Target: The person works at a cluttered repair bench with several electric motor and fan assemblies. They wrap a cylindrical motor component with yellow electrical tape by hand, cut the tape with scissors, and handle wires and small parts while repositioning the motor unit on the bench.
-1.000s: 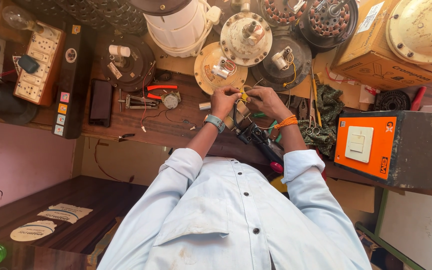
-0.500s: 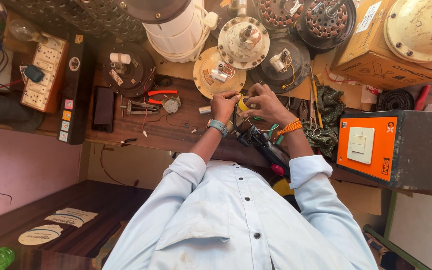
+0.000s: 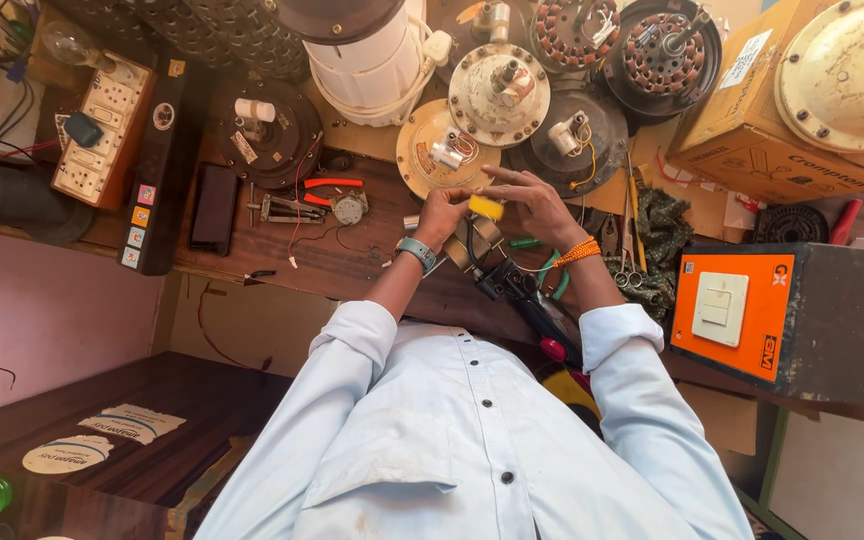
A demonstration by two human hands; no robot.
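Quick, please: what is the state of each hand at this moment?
Left hand: closed, pinching the small yellow part.
Right hand: fingers partly spread, touching the same yellow part from the other side.

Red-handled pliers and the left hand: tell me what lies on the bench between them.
In the head view, a small round metal part lies between the red-handled pliers and the left hand, then bare wood.

We're looking down into a repair workshop for electric fans — a worn wooden bench (image 3: 352, 265) crowded with opened fan motors (image 3: 500, 92), bare copper-wound stators (image 3: 574, 32), red-handled pliers (image 3: 327, 189), a switch-and-socket test board (image 3: 102, 140) and cardboard cartons (image 3: 752, 130).
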